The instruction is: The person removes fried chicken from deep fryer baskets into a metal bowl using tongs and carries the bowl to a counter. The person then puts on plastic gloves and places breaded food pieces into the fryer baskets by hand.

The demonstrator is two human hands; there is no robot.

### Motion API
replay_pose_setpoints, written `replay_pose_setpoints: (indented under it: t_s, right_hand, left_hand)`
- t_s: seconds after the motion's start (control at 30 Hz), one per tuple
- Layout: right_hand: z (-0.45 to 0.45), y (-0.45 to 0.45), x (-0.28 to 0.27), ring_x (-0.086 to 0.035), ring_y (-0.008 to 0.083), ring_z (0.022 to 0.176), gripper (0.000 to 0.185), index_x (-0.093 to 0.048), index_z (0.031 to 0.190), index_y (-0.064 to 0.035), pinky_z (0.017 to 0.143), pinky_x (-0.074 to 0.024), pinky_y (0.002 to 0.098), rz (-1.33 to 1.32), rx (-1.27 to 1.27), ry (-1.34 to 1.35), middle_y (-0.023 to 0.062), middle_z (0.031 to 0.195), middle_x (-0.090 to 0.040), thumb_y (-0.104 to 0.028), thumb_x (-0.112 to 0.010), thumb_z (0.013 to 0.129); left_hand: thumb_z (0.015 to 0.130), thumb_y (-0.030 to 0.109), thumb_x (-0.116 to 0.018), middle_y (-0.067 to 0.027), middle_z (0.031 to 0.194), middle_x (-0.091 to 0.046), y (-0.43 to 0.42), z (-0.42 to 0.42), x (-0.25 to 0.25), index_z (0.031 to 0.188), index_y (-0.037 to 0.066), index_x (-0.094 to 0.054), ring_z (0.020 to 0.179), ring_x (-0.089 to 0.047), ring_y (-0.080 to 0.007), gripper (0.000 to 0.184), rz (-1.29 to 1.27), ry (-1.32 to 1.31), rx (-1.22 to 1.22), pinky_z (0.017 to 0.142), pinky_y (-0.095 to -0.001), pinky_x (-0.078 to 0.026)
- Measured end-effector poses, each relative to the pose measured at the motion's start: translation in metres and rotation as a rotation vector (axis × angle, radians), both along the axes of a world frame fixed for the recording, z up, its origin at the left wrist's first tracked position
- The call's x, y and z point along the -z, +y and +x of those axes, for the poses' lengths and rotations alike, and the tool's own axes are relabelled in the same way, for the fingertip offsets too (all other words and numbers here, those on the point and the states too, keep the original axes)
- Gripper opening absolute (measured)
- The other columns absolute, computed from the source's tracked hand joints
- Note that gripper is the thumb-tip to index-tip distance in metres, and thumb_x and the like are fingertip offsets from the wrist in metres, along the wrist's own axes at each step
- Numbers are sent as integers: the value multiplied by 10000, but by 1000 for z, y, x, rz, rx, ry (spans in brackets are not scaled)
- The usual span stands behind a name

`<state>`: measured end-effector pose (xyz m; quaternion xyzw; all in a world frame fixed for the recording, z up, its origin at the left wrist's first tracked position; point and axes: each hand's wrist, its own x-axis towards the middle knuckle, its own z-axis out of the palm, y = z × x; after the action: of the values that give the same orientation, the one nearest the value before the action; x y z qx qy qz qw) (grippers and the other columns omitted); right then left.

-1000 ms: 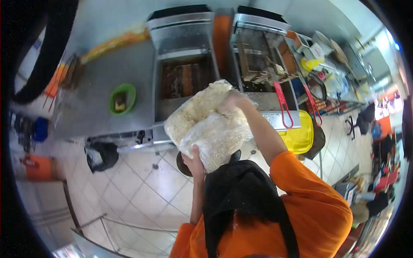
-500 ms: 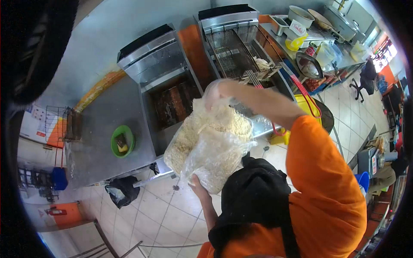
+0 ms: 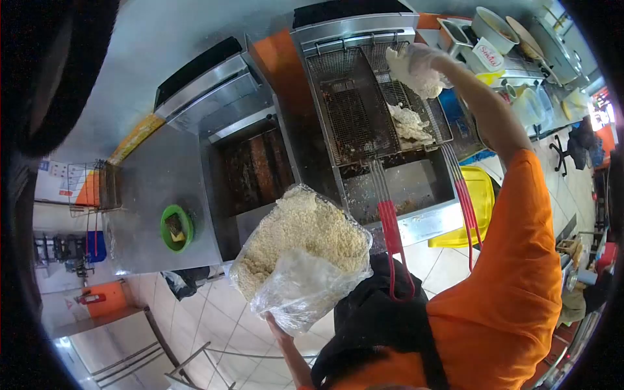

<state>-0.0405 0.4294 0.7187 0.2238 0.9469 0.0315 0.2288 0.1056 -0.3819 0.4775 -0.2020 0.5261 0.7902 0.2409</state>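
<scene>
My left hand (image 3: 278, 328) grips the lower side of a clear plastic bag (image 3: 305, 292) full of pale breading crumbs (image 3: 312, 227). The bag's mouth gapes upward in front of the fryers. In a thin clear glove, my right hand (image 3: 429, 60) is over the right fryer basket (image 3: 390, 49), closed on a breaded piece (image 3: 398, 65) whose kind I cannot make out. Below it, another pale breaded piece (image 3: 411, 125) lies in that basket. Beside this is a second wire basket (image 3: 348, 110) with some dark crumbs on its mesh.
Red basket handles (image 3: 390, 227) jut toward my body. An open fryer well (image 3: 257, 169) with dark liquid lies left, then a steel counter (image 3: 136, 208) with a green bowl (image 3: 177, 227). A yellow container (image 3: 478, 201) stands right of the fryer, and pots (image 3: 495, 29) at the back right.
My right hand has moved from the bag's mouth up and right to the basket, carrying a breaded piece. The left hand still holds the bag, and the view has shifted.
</scene>
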Motion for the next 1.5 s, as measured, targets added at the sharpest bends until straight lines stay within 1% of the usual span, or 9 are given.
replay_pose_setpoints:
  t_s: [0.07, 0.17, 0.2, 0.37, 0.53, 0.7, 0.9, 1.17, 1.5]
  right_hand:
    - [1, -56, 8, -542, 300, 1216, 463, -555, 1301, -50, 932, -514, 430, 126, -5, -151, 138, 1400, -498, -188, -660, 872]
    - [-5, -33, 122, -610, 282, 1094, 533, -561, 1292, -71, 928, -514, 371, 310, -761, -523, 135, 1246, -595, -229, -703, 803]
    - [6, -49, 97, -535, 277, 1224, 476, -523, 1332, -85, 1032, -450, 384, -87, -209, -130, 112, 1343, -547, -227, -613, 886]
    - [30, -53, 36, -479, 239, 1268, 343, -578, 1269, -123, 1106, -354, 351, 126, -565, 62, 83, 1340, -548, -201, -516, 941]
    - [-4, -263, -44, -575, 236, 1126, 247, -670, 1107, -107, 988, -462, 329, -422, -768, 204, 56, 1220, -623, -159, -491, 944]
    - [-47, -404, 37, -630, 339, 1059, 345, -702, 1020, -3, 886, -527, 420, -253, -457, -53, 208, 1145, -645, -285, -634, 832]
    - [-19, -449, 57, -618, 359, 1077, 411, -660, 1064, 15, 915, -506, 415, -387, -526, 136, 199, 1080, -667, -305, -672, 807]
    - [-28, -429, 87, -472, 304, 1254, 591, -552, 1281, -104, 1031, -399, 371, -583, -442, -2, 131, 1357, -493, -300, -733, 753]
    - [-31, -492, 84, -642, 292, 963, 294, -686, 937, -31, 851, -503, 405, -268, -668, 183, 181, 990, -671, -296, -631, 822]
  left_hand:
    - [872, 640, -515, -170, 1400, -434, 6, 1, -9, 1466, 55, -287, 1249, -462, -357, 865, -15, 0, -17, 1010, -486, -419]
    - [869, 683, -478, -188, 1424, -397, 6, 2, -14, 1483, 48, -241, 1263, -436, -378, 915, -116, 55, 3, 1024, -510, -409]
    - [868, 702, -464, -196, 1427, -384, 7, 1, -12, 1487, 44, -225, 1260, -432, -385, 934, -156, 85, 14, 1022, -519, -411]
    - [909, 650, -458, -193, 1371, -447, 4, 3, -3, 1458, 5, -274, 1193, -491, -355, 867, -130, 85, -30, 982, -481, -443]
    - [971, 557, -409, -182, 1302, -526, 10, 0, -8, 1415, -15, -350, 1174, -538, -306, 727, -138, 148, 18, 968, -430, -466]
    - [960, 407, -538, -153, 1339, -494, 19, -5, -11, 1412, -21, -356, 1219, -488, -255, 649, -82, 221, -11, 1037, -380, -383]
    - [956, 392, -551, -160, 1352, -483, 32, -7, -37, 1408, -39, -351, 1229, -483, -252, 656, -210, 293, -32, 1035, -366, -385]
    - [884, 333, -653, -206, 1275, -549, 29, -13, -26, 1354, -82, -409, 1169, -529, -281, 673, -334, 406, -91, 1008, -379, -394]
    - [820, 426, -683, -236, 1247, -565, 27, -15, -32, 1353, -46, -427, 1164, -541, -347, 756, -401, 335, -74, 1011, -428, -394]
